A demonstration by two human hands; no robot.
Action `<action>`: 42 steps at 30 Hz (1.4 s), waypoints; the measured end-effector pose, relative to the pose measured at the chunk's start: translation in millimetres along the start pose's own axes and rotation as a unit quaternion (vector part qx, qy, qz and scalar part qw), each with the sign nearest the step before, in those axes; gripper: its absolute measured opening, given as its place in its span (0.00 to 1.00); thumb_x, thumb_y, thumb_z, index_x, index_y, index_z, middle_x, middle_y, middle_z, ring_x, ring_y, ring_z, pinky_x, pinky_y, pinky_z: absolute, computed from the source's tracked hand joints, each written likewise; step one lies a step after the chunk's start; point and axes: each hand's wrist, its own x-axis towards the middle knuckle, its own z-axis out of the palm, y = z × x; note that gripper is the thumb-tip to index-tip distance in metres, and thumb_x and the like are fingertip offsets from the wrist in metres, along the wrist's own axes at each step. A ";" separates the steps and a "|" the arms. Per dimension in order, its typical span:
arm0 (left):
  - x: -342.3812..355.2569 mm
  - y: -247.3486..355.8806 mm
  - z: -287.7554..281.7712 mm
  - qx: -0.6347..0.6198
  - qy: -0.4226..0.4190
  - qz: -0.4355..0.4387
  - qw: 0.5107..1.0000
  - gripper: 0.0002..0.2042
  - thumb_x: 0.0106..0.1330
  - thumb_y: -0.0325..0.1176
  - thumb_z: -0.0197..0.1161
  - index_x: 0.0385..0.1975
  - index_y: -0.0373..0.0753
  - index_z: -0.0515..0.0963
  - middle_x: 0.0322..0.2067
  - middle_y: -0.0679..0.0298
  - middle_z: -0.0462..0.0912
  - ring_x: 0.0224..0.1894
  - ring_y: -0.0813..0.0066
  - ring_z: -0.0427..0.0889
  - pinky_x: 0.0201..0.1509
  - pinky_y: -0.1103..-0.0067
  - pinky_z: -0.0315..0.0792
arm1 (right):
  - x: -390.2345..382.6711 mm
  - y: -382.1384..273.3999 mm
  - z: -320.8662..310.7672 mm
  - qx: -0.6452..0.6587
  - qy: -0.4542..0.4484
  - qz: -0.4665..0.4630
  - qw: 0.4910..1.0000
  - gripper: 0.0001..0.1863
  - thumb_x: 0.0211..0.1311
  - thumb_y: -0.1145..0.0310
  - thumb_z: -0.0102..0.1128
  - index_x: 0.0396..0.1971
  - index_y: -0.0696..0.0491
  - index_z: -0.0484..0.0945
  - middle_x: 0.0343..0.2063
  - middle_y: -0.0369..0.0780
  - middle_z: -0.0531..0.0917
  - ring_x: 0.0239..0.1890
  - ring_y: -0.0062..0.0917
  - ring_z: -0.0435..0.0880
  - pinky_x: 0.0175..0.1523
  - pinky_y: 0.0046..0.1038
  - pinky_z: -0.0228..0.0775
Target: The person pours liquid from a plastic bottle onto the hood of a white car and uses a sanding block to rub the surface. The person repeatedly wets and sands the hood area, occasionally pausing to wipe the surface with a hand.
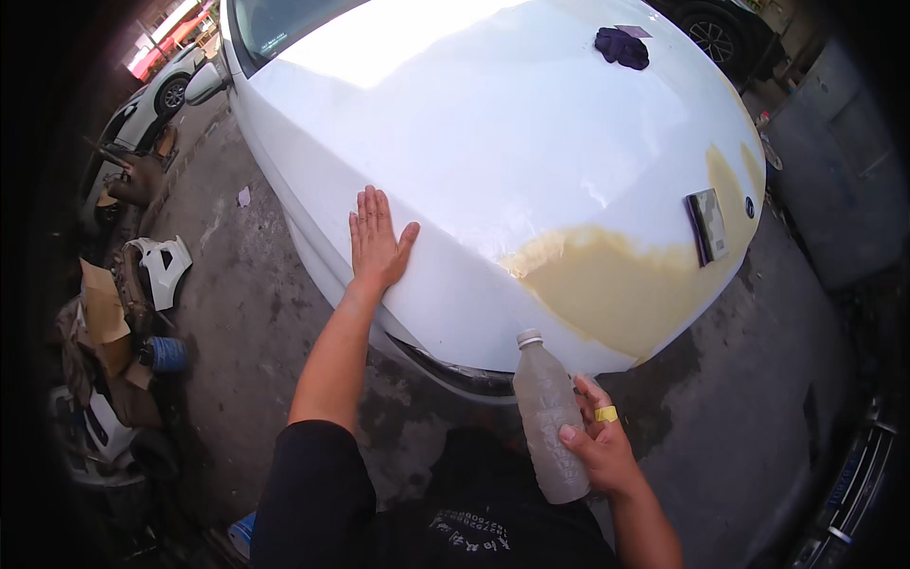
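Note:
My left hand lies flat on the white car hood, near its left edge, fingers straight and thumb apart. In front of my body, my right hand is wrapped round a translucent plastic bottle with a white cap, tilted slightly and filled with cloudy liquid. Yellow tape circles one finger of that hand. A yellowish-beige patch covers the hood's front part, close beyond the bottle. On the hood's right side rests a flat dark-edged pad or packet. Farther back lies a bunched dark purple cloth or glove.
Car parts and cardboard are piled on the ground at left, with a white bumper piece and a blue bucket. A grey panel stands at right. Another car's front shows at lower right.

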 end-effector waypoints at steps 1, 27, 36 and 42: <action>16.1 -35.5 -6.3 -0.005 -0.012 -0.058 0.998 0.42 0.73 0.61 0.40 0.74 0.33 0.40 0.76 0.52 0.36 0.78 0.59 0.32 0.78 0.62 0.28 | 4.8 2.2 1.3 -0.016 -0.010 -0.005 1.000 0.45 0.59 0.71 0.66 0.72 0.56 0.49 0.68 0.45 0.60 0.71 0.33 0.57 0.74 0.36 0.46; -113.2 9.6 -2.1 -0.005 -0.057 -0.099 0.993 0.40 0.73 0.56 0.44 0.74 0.35 0.41 0.76 0.55 0.34 0.78 0.57 0.32 0.77 0.55 0.29 | -34.6 22.1 -19.9 0.043 0.003 0.002 0.999 0.40 0.60 0.70 0.63 0.70 0.56 0.54 0.65 0.46 0.66 0.66 0.31 0.66 0.70 0.36 0.56; -88.6 7.7 -19.5 -0.195 -0.138 -0.273 0.932 0.63 0.54 0.65 0.67 0.71 0.23 0.35 0.73 0.40 0.41 0.76 0.46 0.38 0.78 0.68 0.41 | -37.3 33.4 -24.4 0.021 -0.011 -0.005 1.000 0.40 0.60 0.67 0.64 0.70 0.57 0.54 0.66 0.46 0.64 0.68 0.33 0.63 0.70 0.36 0.54; -84.1 7.2 -27.5 -0.283 -0.151 -0.292 0.901 0.63 0.51 0.50 0.75 0.71 0.25 0.32 0.72 0.38 0.46 0.75 0.47 0.44 0.77 0.68 0.46 | -30.6 32.4 -17.7 -0.003 -0.009 -0.017 1.000 0.41 0.59 0.63 0.66 0.69 0.57 0.56 0.63 0.47 0.68 0.64 0.32 0.69 0.67 0.36 0.63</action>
